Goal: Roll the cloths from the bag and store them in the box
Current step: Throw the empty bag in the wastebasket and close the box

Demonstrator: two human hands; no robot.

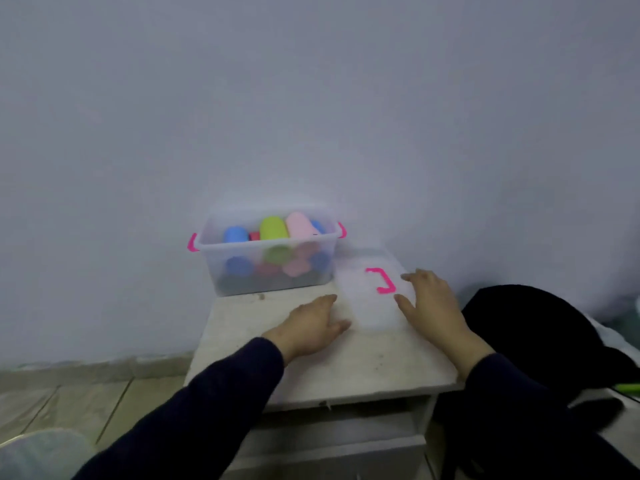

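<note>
While rolled cloths (273,230) fill box (266,251), both hands (313,327) flank lid (375,299).

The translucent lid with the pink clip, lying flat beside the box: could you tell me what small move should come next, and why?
Probably grip the translucent lid with the pink clip by its two sides. The left hand and right hand flank it with straight fingers, and the clear plastic box with pink handles already holds rolled cloths in blue, green and pink, yet stands uncovered.
</note>
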